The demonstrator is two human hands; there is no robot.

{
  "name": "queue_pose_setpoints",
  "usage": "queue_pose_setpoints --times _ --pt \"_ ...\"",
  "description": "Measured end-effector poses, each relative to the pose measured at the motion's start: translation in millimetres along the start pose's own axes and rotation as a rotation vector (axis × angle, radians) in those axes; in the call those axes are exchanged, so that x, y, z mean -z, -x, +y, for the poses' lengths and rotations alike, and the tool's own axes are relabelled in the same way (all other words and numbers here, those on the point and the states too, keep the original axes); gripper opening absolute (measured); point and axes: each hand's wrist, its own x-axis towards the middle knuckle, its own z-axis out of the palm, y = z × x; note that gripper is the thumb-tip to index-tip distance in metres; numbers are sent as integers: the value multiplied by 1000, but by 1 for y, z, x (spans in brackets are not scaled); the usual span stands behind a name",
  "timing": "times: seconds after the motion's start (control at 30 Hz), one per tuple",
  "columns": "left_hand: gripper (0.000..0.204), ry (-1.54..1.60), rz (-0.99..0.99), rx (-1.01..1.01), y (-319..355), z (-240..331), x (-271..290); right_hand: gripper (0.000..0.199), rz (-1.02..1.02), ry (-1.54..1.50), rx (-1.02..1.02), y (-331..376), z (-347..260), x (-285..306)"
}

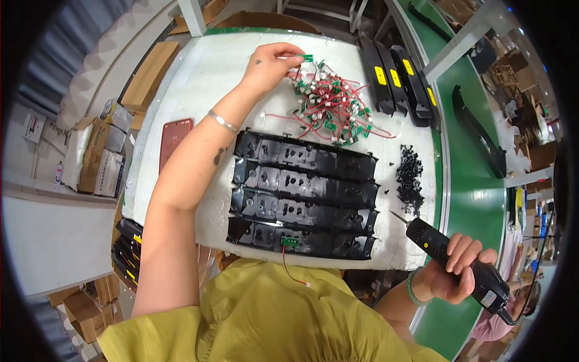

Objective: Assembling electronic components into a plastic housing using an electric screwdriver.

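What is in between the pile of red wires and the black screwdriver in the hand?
In the head view, a small heap of black screws lies on the white table, between the wire pile and the screwdriver held in the right hand.

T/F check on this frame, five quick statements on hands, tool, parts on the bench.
1. The left hand pinches a small green circuit board above the pile of red-wired boards. True.
2. The right hand holds a hammer. False: it grips a black electric screwdriver, bit pointing toward the bench.
3. Four black plastic housings lie side by side on the white pad. True.
4. The nearest housing is bare. False: a green board with a red wire sits on it.
5. The heap of small black screws lies left of the housings. False: it lies to their right; a red phone lies on the left.
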Motion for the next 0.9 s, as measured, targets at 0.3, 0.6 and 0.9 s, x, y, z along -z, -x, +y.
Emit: queue_pose_setpoints --times 0.3,0.6,0.9 --pt "20 94 33 24 34 45 17 28 29 3 -35 6 -3 -4" --pt "14 -1008 180 -786 53 32 51 29 -3 2 -29 3 1 -10" --pt "19 -967 76 -671 87 51 68 31 -90 -43 -105 7 -2 -5"
